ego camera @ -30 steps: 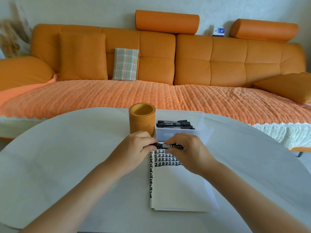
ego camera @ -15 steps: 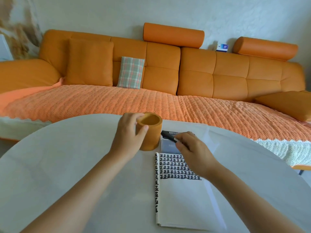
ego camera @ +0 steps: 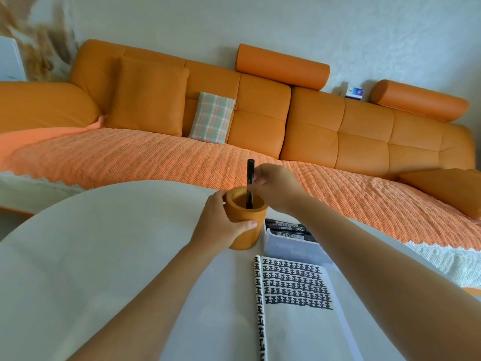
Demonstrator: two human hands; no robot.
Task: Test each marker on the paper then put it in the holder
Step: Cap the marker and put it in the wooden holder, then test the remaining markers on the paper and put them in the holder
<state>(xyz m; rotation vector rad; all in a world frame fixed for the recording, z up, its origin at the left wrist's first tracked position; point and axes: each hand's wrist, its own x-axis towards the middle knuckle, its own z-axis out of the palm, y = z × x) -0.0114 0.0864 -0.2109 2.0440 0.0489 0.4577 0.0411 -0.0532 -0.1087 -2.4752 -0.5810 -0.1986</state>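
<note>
Now the right hand (ego camera: 276, 188) pinches a slim black marker (ego camera: 250, 175) upright, its lower end inside the round orange holder (ego camera: 250, 214) gripped by the left hand's (ego camera: 221, 226) curled fingers; next, I'd judge, release it and fetch another.

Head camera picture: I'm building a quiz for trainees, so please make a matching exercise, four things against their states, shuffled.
1. marker
2. holder
3. clear box
4. paper

A. bears rows of black marks
B. gripped by the left hand
C. upright, pinched by the right hand
D. contains spare markers lying flat

Pairs: 1-C, 2-B, 3-D, 4-A.
</note>
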